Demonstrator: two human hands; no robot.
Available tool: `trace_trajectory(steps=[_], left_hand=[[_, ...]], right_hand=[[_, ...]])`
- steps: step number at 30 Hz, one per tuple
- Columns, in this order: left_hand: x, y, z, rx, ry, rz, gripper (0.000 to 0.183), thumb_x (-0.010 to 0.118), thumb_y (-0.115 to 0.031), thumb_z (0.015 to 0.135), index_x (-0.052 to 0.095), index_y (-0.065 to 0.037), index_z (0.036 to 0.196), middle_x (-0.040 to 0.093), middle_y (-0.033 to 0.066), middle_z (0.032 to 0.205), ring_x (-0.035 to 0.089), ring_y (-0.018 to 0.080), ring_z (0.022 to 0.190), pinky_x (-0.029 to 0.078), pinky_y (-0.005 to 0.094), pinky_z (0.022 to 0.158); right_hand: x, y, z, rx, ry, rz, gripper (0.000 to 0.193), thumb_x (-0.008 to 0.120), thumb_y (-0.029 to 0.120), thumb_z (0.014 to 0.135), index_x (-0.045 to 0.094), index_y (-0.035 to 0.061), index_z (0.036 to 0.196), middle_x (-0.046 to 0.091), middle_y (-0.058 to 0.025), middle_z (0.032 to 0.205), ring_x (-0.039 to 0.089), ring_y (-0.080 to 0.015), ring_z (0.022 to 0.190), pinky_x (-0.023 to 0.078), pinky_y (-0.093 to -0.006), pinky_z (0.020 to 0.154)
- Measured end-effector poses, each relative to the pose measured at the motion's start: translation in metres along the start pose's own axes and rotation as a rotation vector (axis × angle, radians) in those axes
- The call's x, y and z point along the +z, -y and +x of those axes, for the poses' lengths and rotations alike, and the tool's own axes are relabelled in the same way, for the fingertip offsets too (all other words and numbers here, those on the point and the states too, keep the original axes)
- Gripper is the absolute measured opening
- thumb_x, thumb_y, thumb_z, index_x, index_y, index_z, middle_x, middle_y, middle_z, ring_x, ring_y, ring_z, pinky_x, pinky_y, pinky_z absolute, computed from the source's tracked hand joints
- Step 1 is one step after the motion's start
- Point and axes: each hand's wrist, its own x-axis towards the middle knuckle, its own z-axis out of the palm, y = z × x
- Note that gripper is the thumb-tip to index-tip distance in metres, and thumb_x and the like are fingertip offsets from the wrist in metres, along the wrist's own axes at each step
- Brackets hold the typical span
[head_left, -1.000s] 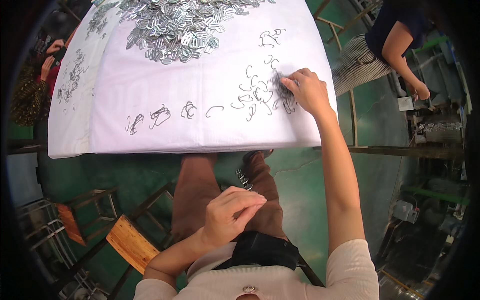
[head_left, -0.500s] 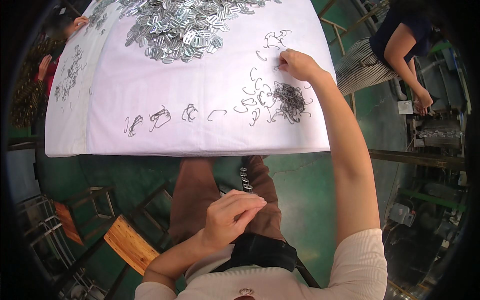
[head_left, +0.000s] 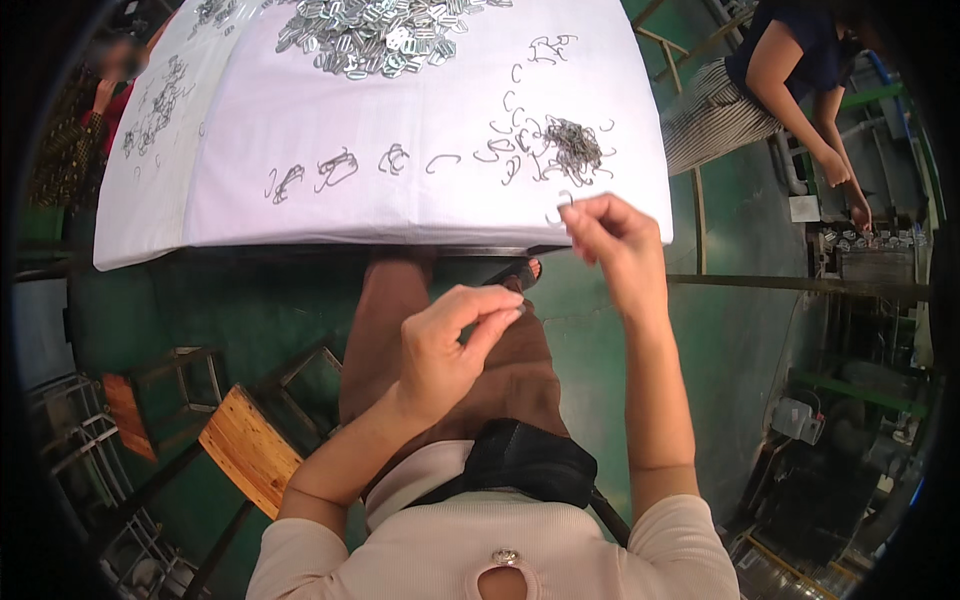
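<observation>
From far off, I have my right hand (head_left: 612, 235) pinching a thin, dark, curved metal wire (head_left: 564, 196), probably light and stiff, best held mid-bend; my left hand (head_left: 445, 345) pinches too, on what I can't tell.

There are one left hand (head_left: 450, 345) and one right hand (head_left: 618, 245), two co-workers (head_left: 770, 78), two wooden-topped stools (head_left: 250, 450), one heap of silvery metal buckles (head_left: 375, 35) too many to count, one dense tangle of uncountable dark wire hooks (head_left: 573, 147), three small hook bunches (head_left: 337, 168) in a row and one lone hook (head_left: 445, 157) beside them.
</observation>
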Motion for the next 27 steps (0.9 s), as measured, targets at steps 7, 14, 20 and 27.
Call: trace_trajectory(steps=[7, 14, 20, 27], left_hand=[[-0.003, -0.013, -0.007, 0.057, -0.026, -0.018, 0.015, 0.065, 0.005, 0.075, 0.065, -0.002, 0.088, 0.064, 0.0098, 0.083, 0.063, 0.0173, 0.07, 0.051, 0.0264, 0.061], [-0.007, -0.012, -0.009, 0.166, 0.022, 0.074, 0.014, 0.066, 0.004, 0.075, 0.065, -0.003, 0.087, 0.064, 0.009, 0.083, 0.064, 0.0187, 0.074, 0.052, 0.0275, 0.062], [-0.009, -0.007, -0.006, 0.305, 0.031, 0.067, 0.016, 0.066, 0.003, 0.075, 0.064, -0.003, 0.09, 0.063, 0.0103, 0.086, 0.063, 0.0203, 0.076, 0.052, 0.0291, 0.064], [-0.055, 0.077, 0.138, 0.15, -0.157, 0.278, 0.016, 0.063, -0.014, 0.083, 0.065, 0.001, 0.089, 0.065, 0.0096, 0.086, 0.061, 0.0168, 0.073, 0.048, 0.0268, 0.061]], right_hand=[[0.02, -0.008, -0.087, 0.096, 0.043, 0.281, 0.009, 0.065, 0.012, 0.085, 0.064, 0.003, 0.085, 0.065, -0.0034, 0.072, 0.06, -0.0063, 0.059, 0.041, -0.0166, 0.046], [0.036, -0.01, -0.091, 0.011, -0.01, 0.35, 0.009, 0.064, 0.01, 0.085, 0.063, 0.0014, 0.088, 0.065, -0.0055, 0.076, 0.061, -0.0078, 0.062, 0.045, -0.0178, 0.05], [0.044, -0.006, -0.1, -0.108, -0.092, 0.294, 0.005, 0.061, 0.003, 0.085, 0.062, -0.002, 0.087, 0.065, -0.0082, 0.076, 0.062, -0.011, 0.065, 0.05, -0.021, 0.056], [0.043, -0.006, -0.096, -0.231, -0.143, 0.233, 0.001, 0.06, -0.005, 0.083, 0.06, -0.0047, 0.084, 0.063, -0.0092, 0.076, 0.062, -0.0124, 0.067, 0.053, -0.0238, 0.06]])
